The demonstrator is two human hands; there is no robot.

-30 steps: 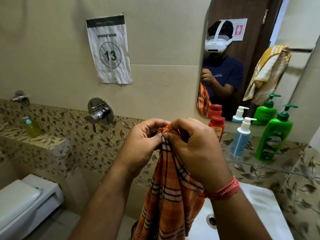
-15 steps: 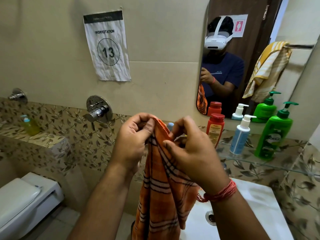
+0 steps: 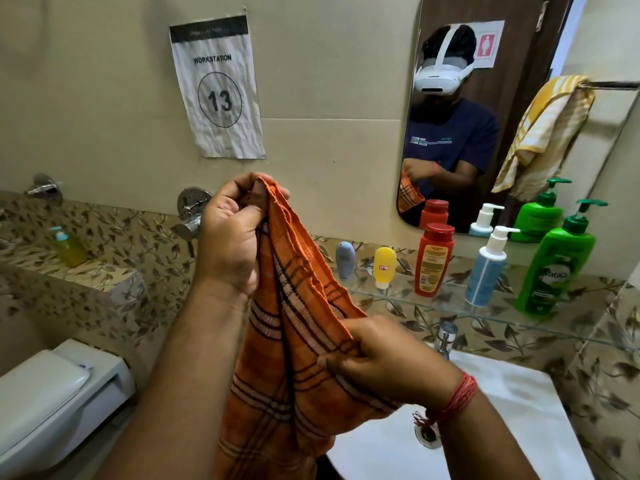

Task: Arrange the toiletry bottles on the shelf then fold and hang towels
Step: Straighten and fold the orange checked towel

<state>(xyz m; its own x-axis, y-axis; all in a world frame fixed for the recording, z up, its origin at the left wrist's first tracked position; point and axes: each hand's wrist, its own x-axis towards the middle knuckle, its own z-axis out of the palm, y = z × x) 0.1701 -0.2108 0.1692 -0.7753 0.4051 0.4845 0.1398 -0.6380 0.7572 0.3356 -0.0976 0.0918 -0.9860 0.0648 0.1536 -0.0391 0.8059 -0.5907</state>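
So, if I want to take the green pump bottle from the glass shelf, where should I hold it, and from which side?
Probably grip the green pump bottle around its wide body, below the pump head, coming from the front. It stands upright at the right end of the glass shelf, the white-and-blue pump bottle stands close on its left, and the wall is behind.

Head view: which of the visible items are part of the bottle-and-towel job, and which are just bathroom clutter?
Job items:
orange plaid towel, gripped by left hand and right hand
glass shelf
green pump bottle
blue pump bottle
red bottle
yellow tube
grey-blue tube

Just there:
workstation 13 sign
toilet
washbasin
wall tap
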